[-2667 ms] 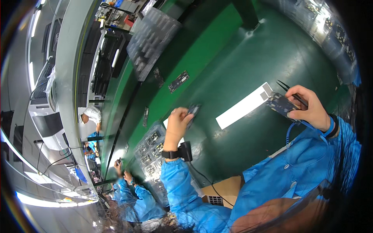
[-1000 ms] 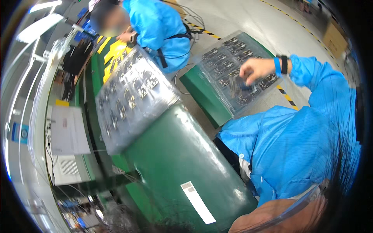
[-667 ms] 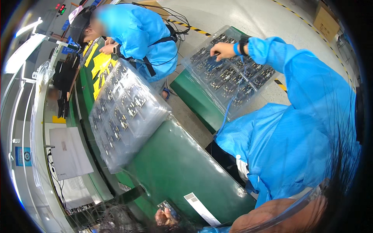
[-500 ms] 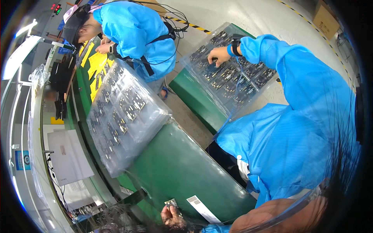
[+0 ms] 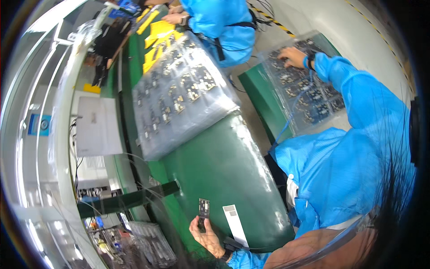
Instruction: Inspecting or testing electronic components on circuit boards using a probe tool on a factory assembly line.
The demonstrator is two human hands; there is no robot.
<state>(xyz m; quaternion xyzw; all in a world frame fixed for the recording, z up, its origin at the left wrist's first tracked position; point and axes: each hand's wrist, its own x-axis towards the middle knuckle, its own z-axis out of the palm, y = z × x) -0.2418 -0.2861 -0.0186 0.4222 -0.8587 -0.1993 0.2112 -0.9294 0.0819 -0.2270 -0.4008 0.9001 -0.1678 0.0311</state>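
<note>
My left hand (image 5: 207, 235) is at the bottom of the view, over the green table (image 5: 215, 161). Between thumb and fingers it holds a small dark circuit board (image 5: 204, 209) upright. To the right of that hand lies a white strip (image 5: 236, 226) with grey patches. My right hand (image 5: 293, 57) reaches to the upper right, a strap round its wrist. Its fingers are curled down onto a clear tray (image 5: 299, 126) of dark circuit boards; whatever lies between the fingertips is hidden.
A stack of clear trays (image 5: 188, 145) with circuit boards stands on the table. Beyond it lie yellow pieces (image 5: 159, 30), near a co-worker in a blue gown (image 5: 219, 27). A blue cord (image 5: 286, 123) runs from my right wrist. Metal frames line the left.
The view has shifted, so the tables sit farther right and higher. My left hand has come further into view, showing the circuit board upright. My right hand stays over its tray.
</note>
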